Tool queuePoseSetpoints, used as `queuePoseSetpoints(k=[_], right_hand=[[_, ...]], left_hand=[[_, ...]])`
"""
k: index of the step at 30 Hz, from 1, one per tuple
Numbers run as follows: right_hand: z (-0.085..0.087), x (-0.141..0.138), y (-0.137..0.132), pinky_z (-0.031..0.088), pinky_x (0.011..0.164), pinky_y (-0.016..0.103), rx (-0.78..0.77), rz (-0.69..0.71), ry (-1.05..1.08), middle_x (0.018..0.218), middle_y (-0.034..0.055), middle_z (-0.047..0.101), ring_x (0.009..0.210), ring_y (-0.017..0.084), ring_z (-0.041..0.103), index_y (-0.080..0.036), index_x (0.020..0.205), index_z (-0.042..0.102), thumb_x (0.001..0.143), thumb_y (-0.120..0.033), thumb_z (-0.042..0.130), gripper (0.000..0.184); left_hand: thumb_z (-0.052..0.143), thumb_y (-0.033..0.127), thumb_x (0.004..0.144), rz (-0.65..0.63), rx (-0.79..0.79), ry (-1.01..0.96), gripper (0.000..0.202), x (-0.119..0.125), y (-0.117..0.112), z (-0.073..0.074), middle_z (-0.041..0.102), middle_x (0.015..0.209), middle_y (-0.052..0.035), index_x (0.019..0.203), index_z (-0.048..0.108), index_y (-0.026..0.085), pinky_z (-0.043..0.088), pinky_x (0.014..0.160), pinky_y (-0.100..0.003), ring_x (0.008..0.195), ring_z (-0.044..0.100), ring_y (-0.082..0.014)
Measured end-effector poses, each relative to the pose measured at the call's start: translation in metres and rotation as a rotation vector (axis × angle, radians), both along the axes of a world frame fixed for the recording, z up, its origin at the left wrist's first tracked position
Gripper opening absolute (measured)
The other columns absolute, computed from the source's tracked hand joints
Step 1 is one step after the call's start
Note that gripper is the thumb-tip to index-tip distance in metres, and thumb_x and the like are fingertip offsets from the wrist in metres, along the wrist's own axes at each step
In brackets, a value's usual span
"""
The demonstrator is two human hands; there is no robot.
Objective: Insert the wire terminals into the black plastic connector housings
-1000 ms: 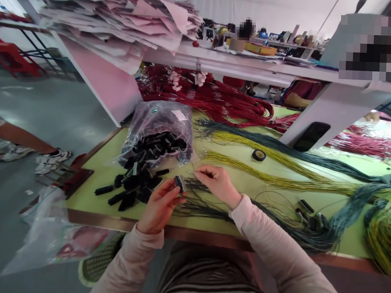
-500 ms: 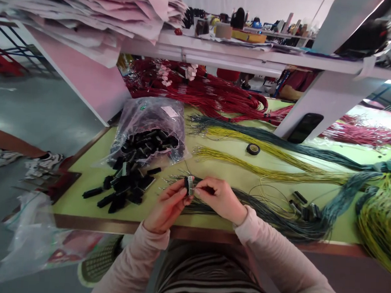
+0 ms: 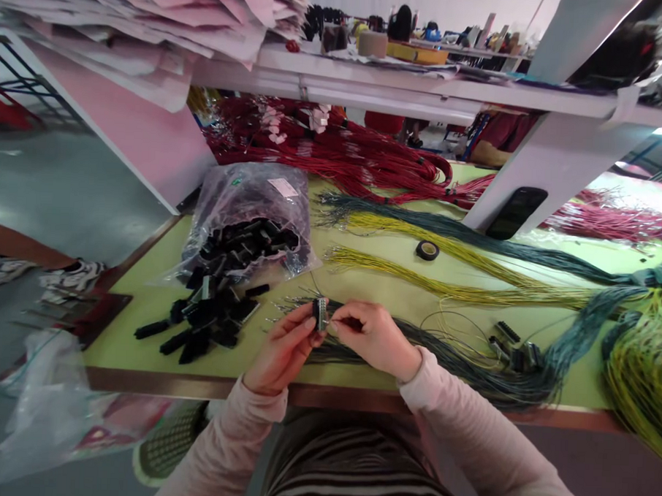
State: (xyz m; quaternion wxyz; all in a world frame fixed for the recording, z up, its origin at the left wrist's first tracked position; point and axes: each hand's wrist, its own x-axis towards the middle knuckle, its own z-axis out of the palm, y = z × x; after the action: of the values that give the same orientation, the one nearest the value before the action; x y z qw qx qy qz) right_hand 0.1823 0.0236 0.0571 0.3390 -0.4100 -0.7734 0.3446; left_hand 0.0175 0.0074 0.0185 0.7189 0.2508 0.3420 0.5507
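- While my left hand [image 3: 283, 344] is grasping a connector [image 3: 320, 315] between thumb and fingers, my right hand [image 3: 379, 338] is pinching a thin wire [image 3: 328, 322] at the connector's face; whether the tip is sitting inside or only touching, I cannot tell.
- If my right hand is gripping too far back, the wire could, I judge, be buckling under a push.
- Should my left hand be tilting the connector, the tip could be missing its place; a slack hold could be letting the connector twist.
- Dark wires [image 3: 468, 371] are running just beyond my right sleeve [image 3: 477, 422], so a strand could be snagging on the cloth.
- As for the connector, it is standing at my left fingertips, facing my right ones, above the table [image 3: 154, 280].
- Left of my left hand, a black pile [image 3: 207, 323] is spilling from a bag [image 3: 246, 189]; beyond my right hand, yellow wires [image 3: 417, 281] and tape [image 3: 420, 250] are lying.
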Motion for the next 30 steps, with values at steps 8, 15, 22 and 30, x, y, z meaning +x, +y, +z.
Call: queuePoseSetpoints(k=[8, 15, 22, 30], right_hand=[[0.001, 0.000, 0.000, 0.038, 0.058, 0.018, 0.040, 0.023, -0.064, 0.065, -0.0018, 0.052, 0.058, 0.008, 0.047, -0.015, 0.072, 0.061, 0.078, -0.011, 0.054, 0.010], [-0.002, 0.001, 0.000, 0.042, 0.063, 0.020, 0.202, 0.046, -0.123, 0.072, 0.0017, 0.056, 0.065, 0.011, 0.052, -0.015, 0.078, 0.060, 0.085, -0.014, 0.051, 0.011], [-0.009, 0.003, -0.005, 0.045, 0.071, 0.028, 0.521, 0.060, -0.322, 0.081, 0.0079, 0.060, 0.076, 0.017, 0.052, -0.014, 0.086, 0.059, 0.092, -0.016, 0.040, 0.019], [-0.009, 0.005, -0.005, 0.045, 0.071, 0.028, 0.469, 0.118, -0.289, 0.085, 0.0089, 0.061, 0.077, 0.017, 0.052, -0.012, 0.091, 0.061, 0.091, -0.018, 0.043, 0.019]], left_hand=[[0.076, 0.020, 0.063, 0.088, 0.051, 0.095, 0.029, 0.000, 0.000, -0.006, 0.068, 0.075, -0.0028, 0.092, 0.072, 0.019, 0.044, 0.052, -0.020, 0.059, 0.057, -0.0102], [0.078, 0.022, 0.061, 0.174, 0.116, 0.231, 0.029, 0.002, -0.001, -0.006, 0.068, 0.070, -0.0020, 0.089, 0.072, 0.018, 0.045, 0.050, -0.022, 0.056, 0.057, -0.0108], [0.077, 0.021, 0.061, 0.156, 0.070, 0.147, 0.027, 0.004, -0.001, -0.006, 0.068, 0.070, -0.0025, 0.087, 0.072, 0.018, 0.044, 0.048, -0.022, 0.055, 0.058, -0.0114], [0.079, 0.020, 0.057, 0.153, 0.080, 0.172, 0.028, 0.004, -0.003, -0.002, 0.067, 0.067, -0.0018, 0.084, 0.072, 0.018, 0.046, 0.048, -0.022, 0.053, 0.057, -0.0107]])
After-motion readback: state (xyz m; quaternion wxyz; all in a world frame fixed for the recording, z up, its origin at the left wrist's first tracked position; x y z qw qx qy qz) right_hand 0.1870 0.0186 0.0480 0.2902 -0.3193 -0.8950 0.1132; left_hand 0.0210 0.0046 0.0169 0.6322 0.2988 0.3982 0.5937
